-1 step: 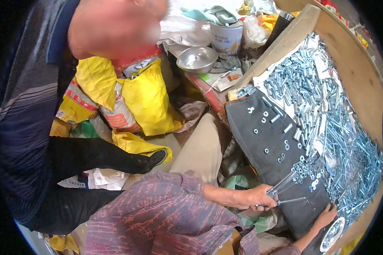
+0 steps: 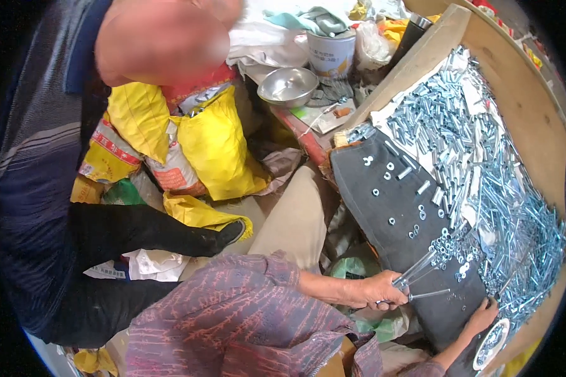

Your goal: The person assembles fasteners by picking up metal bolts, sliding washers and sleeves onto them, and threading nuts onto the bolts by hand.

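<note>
At the worktop's (image 2: 393,245) near edge, a white dish (image 2: 493,332) could tip if knocked by the right hand (image 2: 482,316), curled just beside it at the screw pile (image 2: 528,245); what it grips, I cannot tell. Over the worktop's left edge, the left hand (image 2: 387,291) is closed around several bolts (image 2: 416,270); a splayed one could slip from a loosened grip. Beyond, sweeping bolt tips could scatter the washers (image 2: 444,248).

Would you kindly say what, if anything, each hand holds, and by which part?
Left hand: several metal rods, near one end. Right hand: beside the metal pile; any hold cannot be told.
</note>
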### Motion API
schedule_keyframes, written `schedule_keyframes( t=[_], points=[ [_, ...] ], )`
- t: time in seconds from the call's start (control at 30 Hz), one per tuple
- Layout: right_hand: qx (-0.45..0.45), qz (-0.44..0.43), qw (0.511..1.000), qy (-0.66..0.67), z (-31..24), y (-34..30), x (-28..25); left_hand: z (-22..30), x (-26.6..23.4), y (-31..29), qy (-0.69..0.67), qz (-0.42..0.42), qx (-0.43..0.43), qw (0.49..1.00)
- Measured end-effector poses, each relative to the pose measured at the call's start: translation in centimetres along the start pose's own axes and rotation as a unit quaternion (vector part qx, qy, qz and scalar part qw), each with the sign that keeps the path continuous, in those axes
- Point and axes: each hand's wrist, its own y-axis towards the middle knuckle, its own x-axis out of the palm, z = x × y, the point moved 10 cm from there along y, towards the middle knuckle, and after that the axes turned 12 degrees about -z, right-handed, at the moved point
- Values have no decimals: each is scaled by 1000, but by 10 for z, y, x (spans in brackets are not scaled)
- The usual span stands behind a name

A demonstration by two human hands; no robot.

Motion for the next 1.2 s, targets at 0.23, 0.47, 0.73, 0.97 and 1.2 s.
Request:
schedule_keyframes(
  t=[0.23, 0.47, 0.73, 0.97, 1.2],
  points=[
    [-5, 38, 999, 0, 2, 8, 8, -6, -9, -4, -9, -4, 2, 1000],
    [21, 23, 999, 26, 18, 7, 2, -5, -7, -6, -1, -1, -13, 1000],
    [-27, 64, 996, 48, -4, 2, -2, -1, -8, -10, 0, 12, -27, 1000],
    [-71, 40, 926, 369, -77, -51, -70, -2, -10, -8, 40, 39, -30, 998],
    [-61, -260, 697, 665, -194, -130, -44, -3, -3, -6, 110, 36, -38, 993]
  ],
)
